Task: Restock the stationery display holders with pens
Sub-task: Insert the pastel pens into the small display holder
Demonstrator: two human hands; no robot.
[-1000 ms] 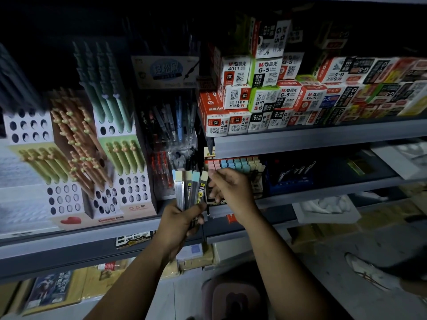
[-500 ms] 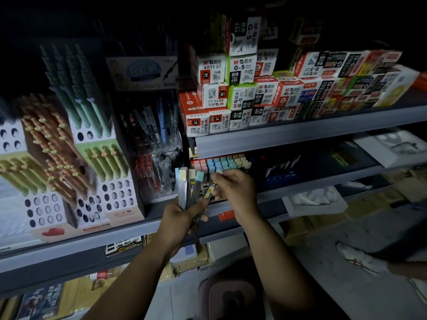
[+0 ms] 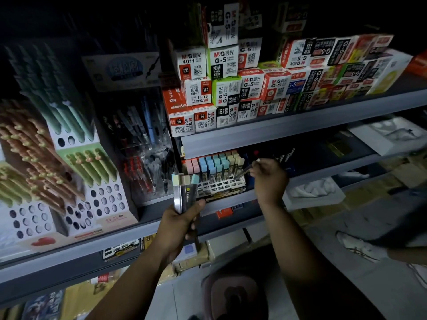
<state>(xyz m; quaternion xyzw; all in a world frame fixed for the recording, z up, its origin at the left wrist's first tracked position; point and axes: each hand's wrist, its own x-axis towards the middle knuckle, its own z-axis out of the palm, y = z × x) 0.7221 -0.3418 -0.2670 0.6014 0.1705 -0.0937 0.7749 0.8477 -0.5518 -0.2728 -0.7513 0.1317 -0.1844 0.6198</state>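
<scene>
My left hand (image 3: 179,224) grips a bunch of slim dark tubes with pastel caps (image 3: 186,191), held upright in front of the middle shelf. My right hand (image 3: 269,179) pinches a single dark tube (image 3: 243,173) that slants down toward the right end of a white grid holder (image 3: 221,187). That holder stands on the middle shelf and carries several tubes with pink, blue and cream caps (image 3: 213,163). The tip of the pinched tube reaches the holder's right side; whether it sits in a slot cannot be told.
A tiered pen display (image 3: 76,172) with green and orange pens and several bare holes stands at left. Beside it is a clear case of pens (image 3: 144,153). Stacked refill boxes (image 3: 233,86) fill the upper shelf. A pink stool (image 3: 233,294) and someone's white shoe (image 3: 360,247) are on the floor.
My right hand took one tube from the bunch in my left hand and carried it right to the grid holder. The view shifted, so the shelves sit further left.
</scene>
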